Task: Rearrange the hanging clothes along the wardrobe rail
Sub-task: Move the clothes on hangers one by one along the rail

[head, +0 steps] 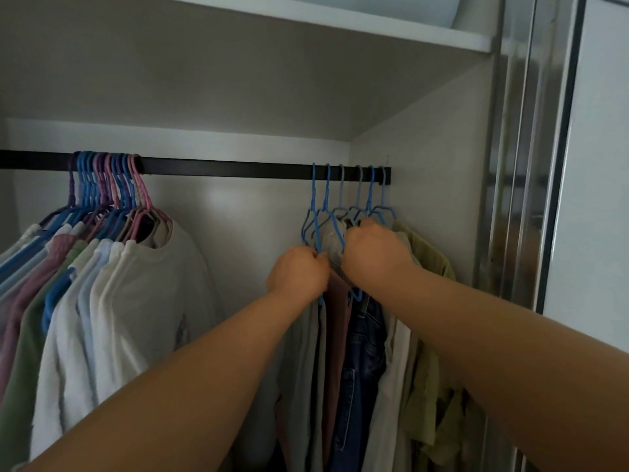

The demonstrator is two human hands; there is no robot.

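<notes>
A black wardrobe rail point(224, 167) runs across the closet. At its left end hangs a tight bunch of shirts point(112, 301) on blue, purple and pink hangers. At the right end, several blue hangers point(343, 199) carry trousers, jeans point(364, 362) and an olive shirt point(429, 267). My left hand point(299, 275) grips the lower edge of the leftmost blue hanger in that right group. My right hand point(376, 250) is curled around the shoulders of the hangers just to its right, its fingertips hidden in the fabric.
A white shelf point(391, 30) sits above the rail. The wardrobe's white side wall point(435, 158) is right beside the last hanger, and a mirrored sliding door frame point(534, 165) stands further right. A bare stretch of rail lies between the two groups.
</notes>
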